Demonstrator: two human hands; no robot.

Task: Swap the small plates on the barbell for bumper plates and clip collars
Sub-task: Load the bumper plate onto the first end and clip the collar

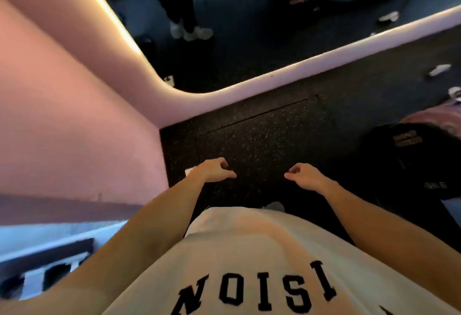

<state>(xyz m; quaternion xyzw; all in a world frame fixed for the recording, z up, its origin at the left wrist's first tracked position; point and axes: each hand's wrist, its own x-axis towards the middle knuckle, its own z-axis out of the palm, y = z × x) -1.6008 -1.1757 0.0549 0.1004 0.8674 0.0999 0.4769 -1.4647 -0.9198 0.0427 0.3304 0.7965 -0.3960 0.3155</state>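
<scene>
Head view, looking straight down the person's front. Both bare forearms reach forward over a dark speckled rubber floor (pixel 262 135). The left hand (pixel 215 170) hangs with its fingers loosely curled and the thumb pointing inward; it holds nothing. The right hand (pixel 303 174) mirrors it, fingers loosely curled, thumb pointing toward the left hand, likewise holding nothing. The two hands are near each other but apart, with bare floor between them. A cream shirt (pixel 262 252) with black block letters (seen upside down) fills the lower middle of the frame. To the left rises a pink wall (pixel 74 115), which curves into a pale lit ledge (pixel 299 67) running up toward the right. Beyond that ledge stand another person's dark trouser legs and pale shoes (pixel 192 31). At the right edge lies a black bag (pixel 409 160) with faint printing, touching the floor. No barbell, plates or collars can be made out in this view, so their place cannot be told.
</scene>
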